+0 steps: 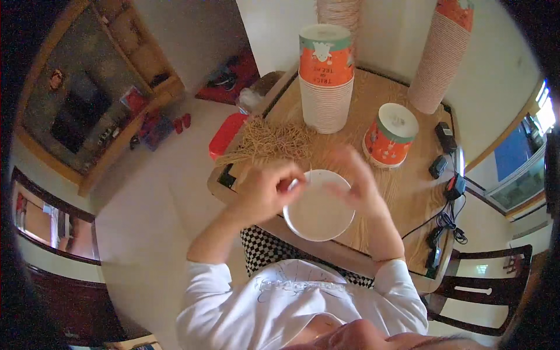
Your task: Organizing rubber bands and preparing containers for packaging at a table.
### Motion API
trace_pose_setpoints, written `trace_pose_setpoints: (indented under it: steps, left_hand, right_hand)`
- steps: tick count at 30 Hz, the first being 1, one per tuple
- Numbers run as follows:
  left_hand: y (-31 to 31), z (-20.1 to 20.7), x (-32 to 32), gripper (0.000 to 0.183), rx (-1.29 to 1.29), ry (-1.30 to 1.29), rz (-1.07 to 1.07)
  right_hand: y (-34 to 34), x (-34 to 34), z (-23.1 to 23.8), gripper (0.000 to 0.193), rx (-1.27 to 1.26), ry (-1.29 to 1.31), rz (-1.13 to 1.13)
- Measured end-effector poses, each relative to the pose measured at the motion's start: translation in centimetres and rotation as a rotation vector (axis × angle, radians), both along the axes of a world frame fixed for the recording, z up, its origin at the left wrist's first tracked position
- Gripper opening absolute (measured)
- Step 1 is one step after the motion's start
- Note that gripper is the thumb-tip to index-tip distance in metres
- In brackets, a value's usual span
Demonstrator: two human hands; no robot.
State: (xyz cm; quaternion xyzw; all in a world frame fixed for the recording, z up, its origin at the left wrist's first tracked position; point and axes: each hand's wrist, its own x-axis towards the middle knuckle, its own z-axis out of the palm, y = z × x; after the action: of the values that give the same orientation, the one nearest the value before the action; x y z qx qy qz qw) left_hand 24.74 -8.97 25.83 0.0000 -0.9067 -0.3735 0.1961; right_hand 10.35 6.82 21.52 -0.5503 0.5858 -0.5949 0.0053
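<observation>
Red flat box (226, 135): at ten o'clock from the bowl, at the left edge of the wooden table (402, 192), partly beyond it.
Heap of thin tan sticks (269, 142): on the table at eleven o'clock from the bowl, just beside the red box and in front of the cup stack.
Left hand (265, 189): at nine o'clock on the bowl's rim, fingers curled closed, pinching something small and pale at the rim; what it is cannot be made out, as the hand is blurred.
Round white paper bowl (318, 213): near the front edge of the table, mouth up, between the two hands and touched by both.
Stack of ribbed paper cups topped by an orange and green printed cup (325, 79): standing at twelve o'clock from the bowl, well apart from it.
Right hand (356, 184): at two o'clock on the bowl, fingers loosely bent and half open, tips resting on the rim; it appears to grip nothing else.
Short orange cup with a white lid (391, 135): at one o'clock from the bowl, near the right hand.
Tall slanted stack of ribbed cups (440, 55): at the far right corner of the table.
Black chargers and cables (446, 186): along the table's right edge, at three o'clock.
</observation>
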Motion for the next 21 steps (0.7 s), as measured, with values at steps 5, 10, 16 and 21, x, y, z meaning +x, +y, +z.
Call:
trace_pose_setpoints:
  steps: [5,10,16,21]
  left_hand:
    - [2.7,-3.5,2.3,0.007,0.521,-0.03,-0.036]
    - [3.6,-3.5,2.6,0.006,0.883,-0.104,-0.288]
    - [4.3,-2.8,1.9,0.009,0.792,0.208,-0.396]
    - [3.0,-3.3,2.9,0.022,1.058,0.291,-0.431]
  right_hand:
    - [1.7,3.3,0.1,0.033,0.145,0.202,0.098]
    - [2.6,2.5,-0.1,0.015,0.136,0.302,0.006]
    - [2.9,2.1,0.4,0.014,0.104,0.331,0.14]
    - [2.9,2.6,0.1,0.016,0.116,0.321,0.132]
